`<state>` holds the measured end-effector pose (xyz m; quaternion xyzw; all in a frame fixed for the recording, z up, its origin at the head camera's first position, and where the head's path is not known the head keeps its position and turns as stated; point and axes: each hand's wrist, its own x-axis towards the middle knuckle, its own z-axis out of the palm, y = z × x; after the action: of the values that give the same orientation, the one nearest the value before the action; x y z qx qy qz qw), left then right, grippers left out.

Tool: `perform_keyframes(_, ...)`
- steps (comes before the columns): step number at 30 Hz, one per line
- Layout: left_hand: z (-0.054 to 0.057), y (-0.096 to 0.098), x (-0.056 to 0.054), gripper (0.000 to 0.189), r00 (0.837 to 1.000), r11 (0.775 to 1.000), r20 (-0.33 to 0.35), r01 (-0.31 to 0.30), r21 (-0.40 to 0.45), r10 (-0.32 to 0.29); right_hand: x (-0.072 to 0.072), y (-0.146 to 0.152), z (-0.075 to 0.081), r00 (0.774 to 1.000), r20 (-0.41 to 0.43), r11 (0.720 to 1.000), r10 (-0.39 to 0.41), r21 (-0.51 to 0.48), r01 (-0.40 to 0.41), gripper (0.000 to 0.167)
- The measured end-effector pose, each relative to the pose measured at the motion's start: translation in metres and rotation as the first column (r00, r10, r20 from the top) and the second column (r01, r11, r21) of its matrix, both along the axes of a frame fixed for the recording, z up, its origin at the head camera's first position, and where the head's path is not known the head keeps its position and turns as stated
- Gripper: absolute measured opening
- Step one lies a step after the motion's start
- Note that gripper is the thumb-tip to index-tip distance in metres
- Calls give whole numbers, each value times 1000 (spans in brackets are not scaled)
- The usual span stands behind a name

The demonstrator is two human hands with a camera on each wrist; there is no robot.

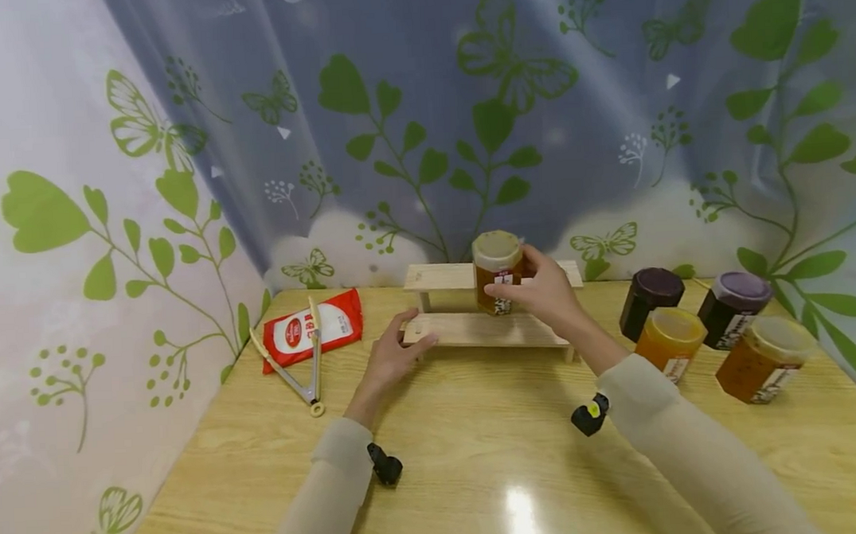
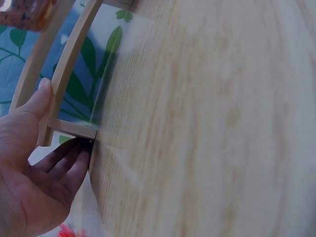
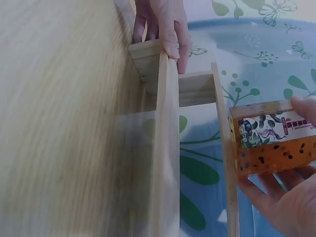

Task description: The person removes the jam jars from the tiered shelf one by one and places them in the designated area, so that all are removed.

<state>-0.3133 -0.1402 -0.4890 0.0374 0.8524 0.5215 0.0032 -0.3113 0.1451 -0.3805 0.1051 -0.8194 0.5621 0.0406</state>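
Observation:
A two-tier wooden shelf rack (image 1: 484,332) stands near the back of the table. My left hand (image 1: 394,358) grips the left end of its lower plank; in the left wrist view the thumb presses the plank (image 2: 71,54) and the other fingers curl round the end support. My right hand (image 1: 549,292) holds a jar of amber jam (image 1: 487,277), upright, with a pale lid. The right wrist view shows dark specks in the jam and a printed label (image 3: 264,131), with thumb and fingers on opposite sides. The jar's base is right at the upper plank (image 3: 228,148).
Right of the rack stand two dark purple jars (image 1: 634,310) (image 1: 719,318), a yellow-orange jar (image 1: 666,344) and another amber jar (image 1: 751,374). On the left, metal tongs (image 1: 289,378) lie partly across a red and white packet (image 1: 337,323). A patterned curtain (image 1: 406,85) hangs behind the table.

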Motion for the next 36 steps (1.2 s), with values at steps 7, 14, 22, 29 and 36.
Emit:
perform_keyframes(7,0,0,0,72,1000,1000,-6,2,-12,-2,25,22,-10,999,30,1000,21,-16,-20,76)
perform_keyframes(14,1,0,0,71,1000,1000,0,3,-7,-3,54,49,-25,993,112,1000,21,-2,-21,80)
perform_keyframes(22,0,1,0,71,1000,1000,-2,0,0,0,89,85,-36,994,110,1000,16,21,-18,90)
perform_keyframes(29,1,1,1,73,1000,1000,-8,13,18,-12,115,118,-43,994,109,994,-31,107,20,86)
perform_keyframes(36,-2,-1,-1,73,1000,1000,-3,12,13,-12,137,151,-55,982,145,981,-119,171,94,89)
